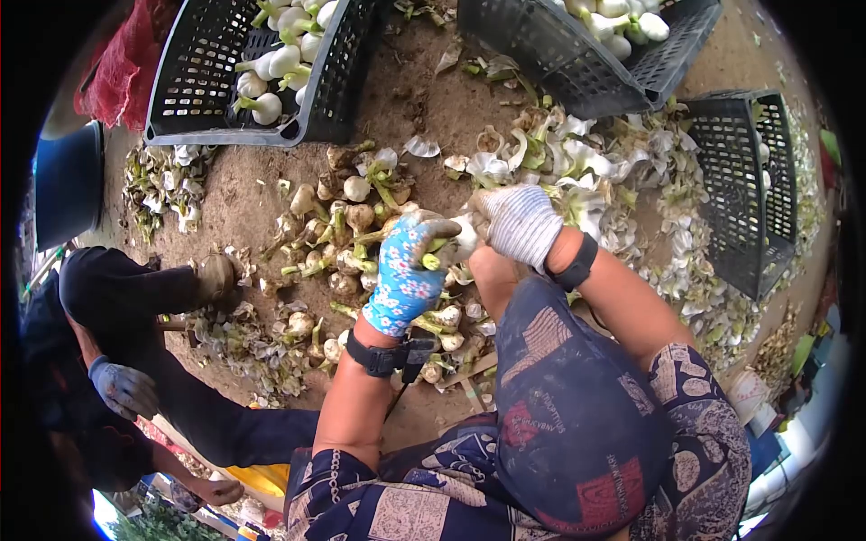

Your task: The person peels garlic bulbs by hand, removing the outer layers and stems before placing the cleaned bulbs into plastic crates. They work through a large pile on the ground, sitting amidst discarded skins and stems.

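My left hand (408, 270), in a blue floral glove, is closed around the green stem (432, 261) of a garlic bulb (466, 236). The white bulb points right, toward my right hand (519, 221), which wears a pale striped glove. Its fingers are curled against the bulb's side; the fingertips are partly hidden, so any skin pinched there does not show. Below and left of the hands lies a heap of untrimmed garlic (359, 216) with stems and roots. Beyond my right hand, peeled garlic skins (577, 158) cover the ground.
A black crate (311, 108) of cleaned garlic stands at upper left, another crate (550, 59) at the top. A third crate (735, 189) is on the right. At left sits a co-worker (126, 388) with one gloved hand, near a dark bucket (69, 185).
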